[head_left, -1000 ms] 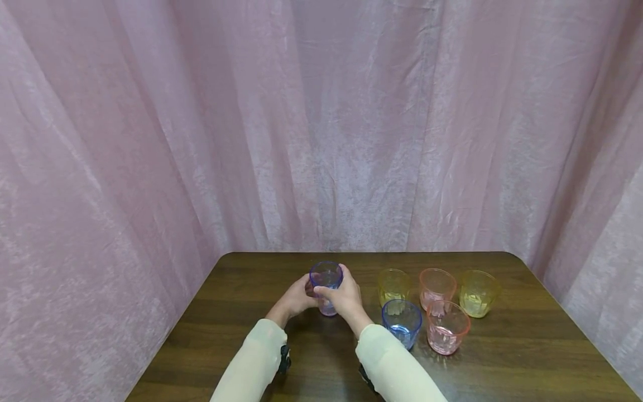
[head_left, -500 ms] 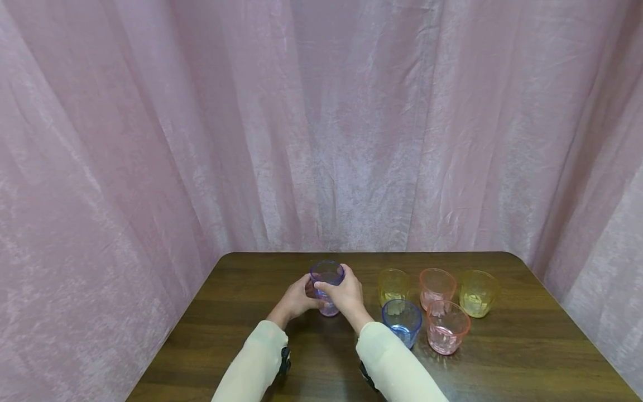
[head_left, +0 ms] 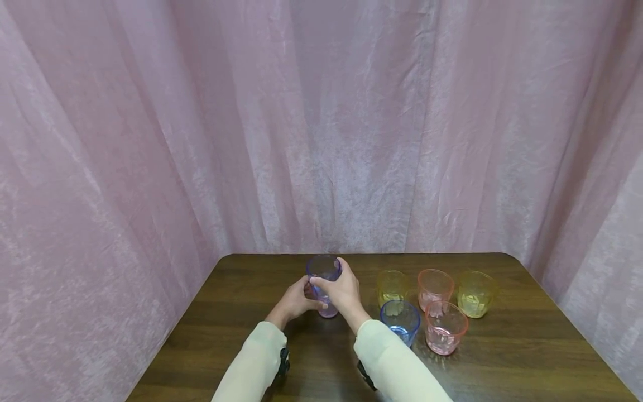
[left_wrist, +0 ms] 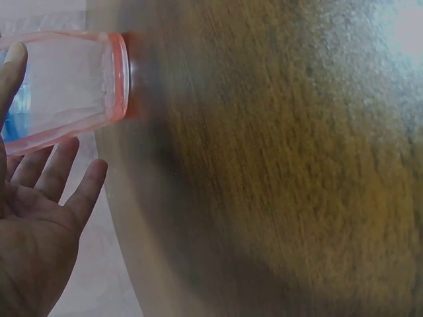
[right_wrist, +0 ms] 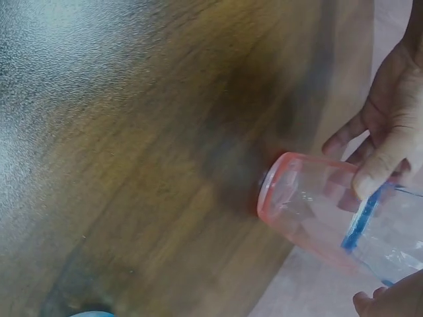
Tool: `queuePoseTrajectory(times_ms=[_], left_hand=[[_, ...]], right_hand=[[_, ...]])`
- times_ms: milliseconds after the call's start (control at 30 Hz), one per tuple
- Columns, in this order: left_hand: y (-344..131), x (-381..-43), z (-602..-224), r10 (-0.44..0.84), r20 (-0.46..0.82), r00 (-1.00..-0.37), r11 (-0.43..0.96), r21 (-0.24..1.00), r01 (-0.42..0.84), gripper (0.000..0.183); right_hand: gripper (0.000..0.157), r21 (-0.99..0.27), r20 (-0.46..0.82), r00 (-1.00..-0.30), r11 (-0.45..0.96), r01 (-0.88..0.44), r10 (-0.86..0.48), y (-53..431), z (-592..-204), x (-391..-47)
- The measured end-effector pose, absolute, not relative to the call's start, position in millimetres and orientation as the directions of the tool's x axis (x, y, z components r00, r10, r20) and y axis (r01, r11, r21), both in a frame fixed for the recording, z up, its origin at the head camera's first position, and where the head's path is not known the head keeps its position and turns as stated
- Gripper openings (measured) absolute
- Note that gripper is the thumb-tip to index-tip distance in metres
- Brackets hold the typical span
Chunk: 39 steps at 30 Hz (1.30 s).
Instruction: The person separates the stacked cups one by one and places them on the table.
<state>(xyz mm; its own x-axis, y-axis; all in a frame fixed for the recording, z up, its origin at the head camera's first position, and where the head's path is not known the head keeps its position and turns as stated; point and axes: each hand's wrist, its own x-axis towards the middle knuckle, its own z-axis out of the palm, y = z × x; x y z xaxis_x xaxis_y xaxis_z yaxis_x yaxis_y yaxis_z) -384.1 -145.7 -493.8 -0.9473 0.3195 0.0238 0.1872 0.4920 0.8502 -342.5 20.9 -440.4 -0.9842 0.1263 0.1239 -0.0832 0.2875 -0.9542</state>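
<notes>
A clear pink cup [head_left: 329, 312] stands upright on the wooden table [head_left: 226, 335], near its far edge. My left hand [head_left: 294, 301] grips it from the left, thumb [right_wrist: 377, 173] across its wall and fingers [left_wrist: 91, 188] passing behind. A clear blue cup [head_left: 323, 268] sits partly inside the pink one, its rim well above it. My right hand [head_left: 344, 291] holds the blue cup high up, thumb in front and index finger round the far side of the rim. The blue base [right_wrist: 359, 226] shows through the pink wall in the right wrist view.
To the right stand several clear cups: a yellow cup [head_left: 389, 285], a pink cup [head_left: 433, 287] and another yellow cup [head_left: 473, 296] behind, with a blue cup [head_left: 400, 326] and a pink cup [head_left: 443, 335] in front. Pink curtains [head_left: 321, 139] hang behind the table.
The blue cup and my right hand have risen slightly against the pink cup. My left hand and the cups on the right keep their places.
</notes>
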Motion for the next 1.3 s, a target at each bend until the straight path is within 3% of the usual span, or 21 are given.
queuePoseTrajectory(times_ms=[633,1300], left_hand=[[-143,-385,-491,0.334,0.047,-0.941,0.468,0.859,0.209,0.08],[-144,-389,-495,0.336,0.036,-0.941,0.469,0.86,0.2,0.08]], right_hand=[[0.095,-0.96,0.177,-0.977,0.238,-0.145,0.119,32,-383,-332],[0.095,-0.951,0.275,-0.962,0.147,-0.273,-0.005,122,-304,-318]])
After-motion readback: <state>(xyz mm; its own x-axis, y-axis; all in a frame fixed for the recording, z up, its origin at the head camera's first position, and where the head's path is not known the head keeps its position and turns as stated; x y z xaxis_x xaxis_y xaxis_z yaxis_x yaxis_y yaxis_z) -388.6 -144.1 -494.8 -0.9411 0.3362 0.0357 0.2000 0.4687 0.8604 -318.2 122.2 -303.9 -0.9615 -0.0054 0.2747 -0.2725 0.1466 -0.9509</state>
